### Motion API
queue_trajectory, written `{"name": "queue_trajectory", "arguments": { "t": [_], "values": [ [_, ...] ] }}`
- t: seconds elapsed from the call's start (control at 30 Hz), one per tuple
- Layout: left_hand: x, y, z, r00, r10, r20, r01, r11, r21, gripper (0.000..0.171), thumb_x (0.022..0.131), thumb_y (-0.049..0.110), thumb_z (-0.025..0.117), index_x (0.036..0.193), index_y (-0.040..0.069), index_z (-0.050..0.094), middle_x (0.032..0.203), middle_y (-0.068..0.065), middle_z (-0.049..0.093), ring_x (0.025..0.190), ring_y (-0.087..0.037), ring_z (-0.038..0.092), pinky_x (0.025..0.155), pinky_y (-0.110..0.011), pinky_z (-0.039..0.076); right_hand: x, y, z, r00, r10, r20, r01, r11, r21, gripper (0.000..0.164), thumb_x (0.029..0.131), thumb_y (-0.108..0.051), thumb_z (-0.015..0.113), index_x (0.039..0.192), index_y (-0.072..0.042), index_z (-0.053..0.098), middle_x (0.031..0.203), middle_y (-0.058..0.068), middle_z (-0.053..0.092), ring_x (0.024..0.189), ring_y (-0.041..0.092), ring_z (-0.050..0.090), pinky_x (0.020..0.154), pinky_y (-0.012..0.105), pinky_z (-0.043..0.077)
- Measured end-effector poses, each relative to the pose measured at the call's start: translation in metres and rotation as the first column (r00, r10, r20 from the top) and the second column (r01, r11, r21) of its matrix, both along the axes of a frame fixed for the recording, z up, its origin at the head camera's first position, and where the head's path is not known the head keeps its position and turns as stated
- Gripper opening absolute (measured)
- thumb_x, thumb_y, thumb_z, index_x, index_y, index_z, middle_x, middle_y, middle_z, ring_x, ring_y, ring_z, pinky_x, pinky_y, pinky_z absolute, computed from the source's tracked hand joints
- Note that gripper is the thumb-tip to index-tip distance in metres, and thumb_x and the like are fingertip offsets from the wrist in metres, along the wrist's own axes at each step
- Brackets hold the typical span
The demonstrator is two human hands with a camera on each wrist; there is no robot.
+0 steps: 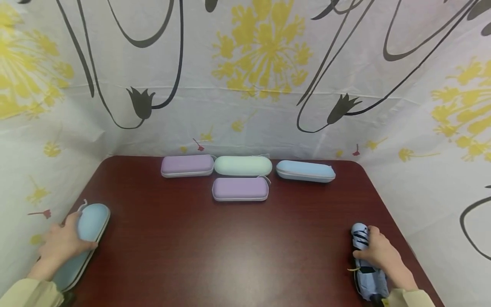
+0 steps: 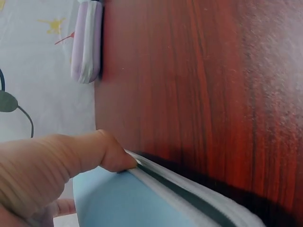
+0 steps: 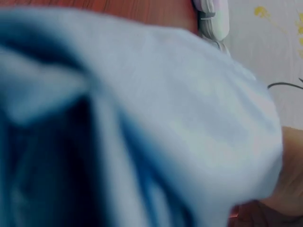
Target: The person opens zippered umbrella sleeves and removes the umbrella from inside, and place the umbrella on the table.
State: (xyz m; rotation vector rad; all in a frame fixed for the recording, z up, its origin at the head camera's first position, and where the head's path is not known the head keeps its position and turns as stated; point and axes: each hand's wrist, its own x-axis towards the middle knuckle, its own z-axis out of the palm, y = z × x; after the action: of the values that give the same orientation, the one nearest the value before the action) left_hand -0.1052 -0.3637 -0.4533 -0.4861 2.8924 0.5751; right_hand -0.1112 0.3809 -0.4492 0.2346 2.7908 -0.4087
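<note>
At the table's left edge my left hand [image 1: 63,243] grips a light blue zip-up glasses case [image 1: 93,221] from above, its thumb bent over the seam side. Two pale edges with a dark strip between them run along that case [image 2: 128,201] in the left wrist view. Over on the right, my right hand [image 1: 381,253] holds a folded light blue umbrella [image 1: 370,281] with dark stripes near its top. Loose blue cloth of the umbrella [image 3: 189,104] fills most of the right wrist view, blurred, hiding most of the hand there.
Along the back edge of the dark red-brown table [image 1: 172,238] lie a purple case [image 1: 187,165], a pale green case [image 1: 243,166] and a blue case [image 1: 305,171]. Another purple case [image 1: 240,189] lies before the green one. Flower-printed white cloth [image 1: 245,123] surrounds the table.
</note>
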Motion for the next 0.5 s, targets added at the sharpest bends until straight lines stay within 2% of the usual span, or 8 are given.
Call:
{"name": "queue_trajectory", "arguments": {
  "t": [0.17,0.3,0.37,0.5],
  "values": [
    [0.000,-0.004,0.002,1.000,-0.029,-0.004,0.029,1.000,0.007,0.106,0.062,0.034,0.081,0.134,-0.009,0.017,0.110,-0.051,0.025,0.097,-0.068,0.030,0.063,-0.071,0.036,0.000,0.003,0.001,1.000,0.008,0.003,-0.008,1.000,-0.022,0.095,0.071,-0.030,0.074,0.125,0.025,0.019,0.113,0.047,0.040,0.103,0.056,0.046,0.075,0.057,0.043],
    [0.000,-0.011,0.003,0.995,-0.092,-0.044,0.092,0.996,-0.003,0.103,0.063,0.035,0.081,0.128,-0.018,0.021,0.105,-0.050,0.032,0.092,-0.063,0.036,0.063,-0.064,0.040,0.001,0.005,0.000,1.000,0.016,-0.020,-0.016,1.000,-0.023,0.094,0.071,-0.029,0.074,0.125,0.025,0.020,0.112,0.046,0.041,0.103,0.055,0.046,0.077,0.057,0.043],
    [-0.001,-0.016,0.002,0.988,-0.129,-0.091,0.129,0.992,-0.004,0.097,0.064,0.032,0.081,0.121,-0.024,0.026,0.102,-0.049,0.038,0.088,-0.059,0.043,0.063,-0.059,0.042,0.002,0.006,-0.001,0.999,0.026,-0.039,-0.028,0.999,-0.026,0.094,0.071,-0.030,0.075,0.124,0.025,0.021,0.111,0.046,0.041,0.103,0.056,0.045,0.079,0.058,0.042],
    [-0.003,-0.025,0.005,0.980,-0.172,-0.099,0.179,0.982,0.064,0.087,0.070,0.029,0.076,0.115,-0.031,0.031,0.100,-0.048,0.044,0.082,-0.052,0.051,0.064,-0.051,0.046,0.003,0.007,-0.001,0.995,0.045,-0.084,-0.048,0.998,-0.035,0.098,0.071,-0.035,0.076,0.125,0.026,0.022,0.115,0.047,0.037,0.106,0.058,0.041,0.084,0.061,0.039]
  ]
}}
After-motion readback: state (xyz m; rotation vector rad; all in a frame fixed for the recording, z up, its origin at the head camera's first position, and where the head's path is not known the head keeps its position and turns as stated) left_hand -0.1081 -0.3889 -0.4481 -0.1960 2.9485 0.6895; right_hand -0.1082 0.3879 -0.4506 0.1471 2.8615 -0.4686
